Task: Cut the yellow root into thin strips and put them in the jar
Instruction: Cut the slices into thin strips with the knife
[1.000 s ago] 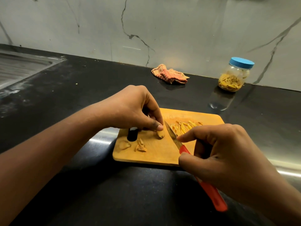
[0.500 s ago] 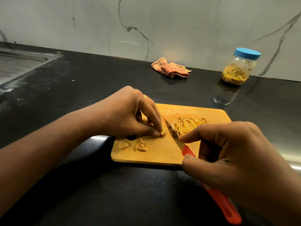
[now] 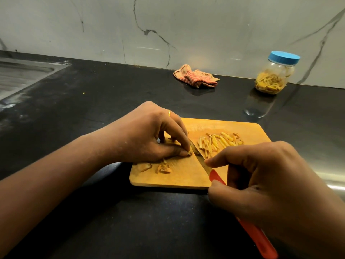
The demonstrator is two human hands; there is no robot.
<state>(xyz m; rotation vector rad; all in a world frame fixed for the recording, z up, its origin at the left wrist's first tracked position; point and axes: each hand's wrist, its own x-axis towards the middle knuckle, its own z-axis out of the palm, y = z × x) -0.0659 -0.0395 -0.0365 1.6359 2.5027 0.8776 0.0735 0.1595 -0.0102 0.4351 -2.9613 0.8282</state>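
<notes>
Toward the desk's (image 3: 112, 221) near edge, the right hand's (image 3: 270, 193) grip wraps the knife (image 3: 200, 161), hiding much of its red handle. On the cutting board (image 3: 177, 178), the left hand's (image 3: 149, 137) grip pinches the yellow root (image 3: 189, 152), mostly hidden under the fingertips, against the blade. Strips (image 3: 218, 143) lie just beyond. The lidded jar (image 3: 272, 77) stands at the far edge.

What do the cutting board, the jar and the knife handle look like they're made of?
Board: wood or bamboo, matte tan with faint grain and yellow staining. Jar: clear, probably plastic, maybe glass; strips show through. Its lid: opaque blue, likely plastic. Knife handle: smooth red, likely plastic.
</notes>
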